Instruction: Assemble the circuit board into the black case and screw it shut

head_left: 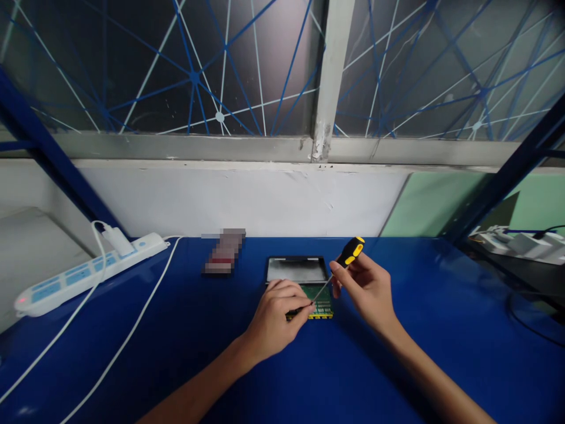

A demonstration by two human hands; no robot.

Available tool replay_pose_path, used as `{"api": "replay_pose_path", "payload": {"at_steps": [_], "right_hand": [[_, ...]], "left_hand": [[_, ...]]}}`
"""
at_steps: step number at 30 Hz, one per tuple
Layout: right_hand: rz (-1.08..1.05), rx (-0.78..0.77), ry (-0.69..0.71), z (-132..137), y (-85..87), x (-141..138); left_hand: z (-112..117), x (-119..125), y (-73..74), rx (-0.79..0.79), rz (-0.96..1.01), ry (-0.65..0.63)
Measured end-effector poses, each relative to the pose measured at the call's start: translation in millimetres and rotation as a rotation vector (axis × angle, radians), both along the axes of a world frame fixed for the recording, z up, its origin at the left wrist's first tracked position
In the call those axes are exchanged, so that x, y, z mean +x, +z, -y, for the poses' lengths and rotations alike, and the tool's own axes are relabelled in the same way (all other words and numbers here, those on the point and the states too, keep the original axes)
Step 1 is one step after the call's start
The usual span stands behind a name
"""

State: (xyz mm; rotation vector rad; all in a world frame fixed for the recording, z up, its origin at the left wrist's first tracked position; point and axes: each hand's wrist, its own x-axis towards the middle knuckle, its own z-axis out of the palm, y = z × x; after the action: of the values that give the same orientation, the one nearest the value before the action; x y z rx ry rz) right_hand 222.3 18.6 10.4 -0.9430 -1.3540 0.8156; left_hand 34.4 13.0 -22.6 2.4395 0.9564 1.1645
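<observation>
A small green circuit board with a gold-toothed edge lies on the blue table, just in front of a shallow dark tray. My left hand rests on the board's left part, fingers curled and pressing it down. My right hand pinches a screwdriver with a black and yellow handle. Its thin shaft slants down to the left, and the tip meets the board beside my left fingertips.
A white power strip with a plugged-in white charger lies at the left, its cables trailing toward the front edge. A blurred reddish object sits behind the board. White devices and black cables are at the far right. A wall and window rise behind.
</observation>
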Motion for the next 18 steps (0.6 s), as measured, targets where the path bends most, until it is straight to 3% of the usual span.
{"api": "replay_pose_path", "payload": {"at_steps": [4,12,18], "right_hand": [[0.039,0.034,-0.024,-0.8,-1.8,3.4],[0.293,0.133,-0.279,-10.0,-1.9,17.4],[0.415,0.148,-0.284,-14.9,-10.5,16.3]], "left_hand": [[0.5,-1.5,0.9,-0.02,-0.019,0.02],[0.5,-2.6,1.4,-0.028,-0.086,0.039],[1.8,-2.6,-0.8,-0.009,-0.162,0.028]]}}
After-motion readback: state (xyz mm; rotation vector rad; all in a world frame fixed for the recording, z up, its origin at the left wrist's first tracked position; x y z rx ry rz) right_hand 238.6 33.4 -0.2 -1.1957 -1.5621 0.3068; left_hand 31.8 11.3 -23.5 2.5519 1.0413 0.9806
